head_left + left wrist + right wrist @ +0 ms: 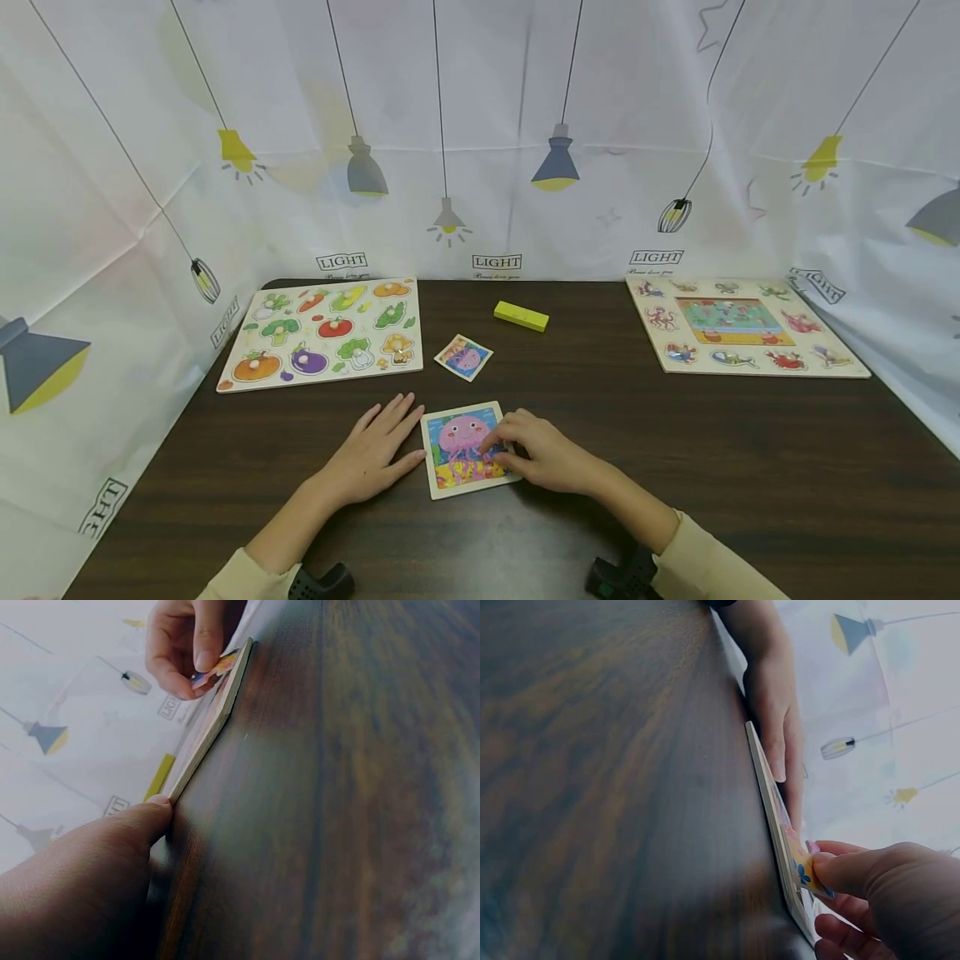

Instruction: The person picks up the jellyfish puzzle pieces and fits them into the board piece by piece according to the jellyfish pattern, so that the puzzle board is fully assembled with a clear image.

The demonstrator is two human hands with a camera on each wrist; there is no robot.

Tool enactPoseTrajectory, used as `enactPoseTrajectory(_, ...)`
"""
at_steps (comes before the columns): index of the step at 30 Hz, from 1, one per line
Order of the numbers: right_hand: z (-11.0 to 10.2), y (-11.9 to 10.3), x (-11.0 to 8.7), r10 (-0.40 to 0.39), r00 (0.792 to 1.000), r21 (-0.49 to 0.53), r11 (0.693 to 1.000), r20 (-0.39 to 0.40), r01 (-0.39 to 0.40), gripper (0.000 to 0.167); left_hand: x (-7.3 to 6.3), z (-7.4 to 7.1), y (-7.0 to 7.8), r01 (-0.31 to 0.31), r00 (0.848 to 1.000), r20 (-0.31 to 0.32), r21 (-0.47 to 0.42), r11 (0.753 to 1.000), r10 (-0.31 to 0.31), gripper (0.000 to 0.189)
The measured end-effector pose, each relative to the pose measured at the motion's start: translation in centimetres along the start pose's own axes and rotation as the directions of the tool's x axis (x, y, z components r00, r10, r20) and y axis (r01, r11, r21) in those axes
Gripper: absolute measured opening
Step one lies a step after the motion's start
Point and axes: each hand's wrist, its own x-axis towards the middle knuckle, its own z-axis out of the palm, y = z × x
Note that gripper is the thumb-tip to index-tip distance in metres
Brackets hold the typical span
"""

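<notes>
A square jigsaw board with a pink octopus picture lies in front of me, slightly turned. My left hand rests on the table with fingers spread, thumb and forefinger at the board's left edge. Over the board's right side, my right hand pinches a small puzzle piece between thumb and fingers. The piece is yellow with a blue flower and stands tilted against the board in the right wrist view. Fingers hide most of it in the head view. The left wrist view shows the left thumb against the board's edge.
Behind the board lie a small octopus picture card and a yellow block. A vegetable peg puzzle lies at the back left, a sea-animal puzzle board at the back right. A lamp-printed cloth hangs behind the dark wooden table.
</notes>
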Motion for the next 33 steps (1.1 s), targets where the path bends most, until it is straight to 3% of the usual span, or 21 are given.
enactPoseTrajectory(6, 0.13, 0.24, 0.09, -0.034, 0.999, -0.002, 0.999, -0.019, 0.034, 0.014, -0.04, 0.12, -0.03, -0.015, 1.0, -0.015, 0.003, 1.0, 0.015, 0.064)
enactPoseTrajectory(33, 0.67, 0.5, 0.25, 0.037, 0.999, -0.046, 0.998, -0.035, -0.038, 0.017, -0.05, 0.07, -0.02, -0.001, 1.0, -0.001, -0.002, 1.0, 0.001, 0.064)
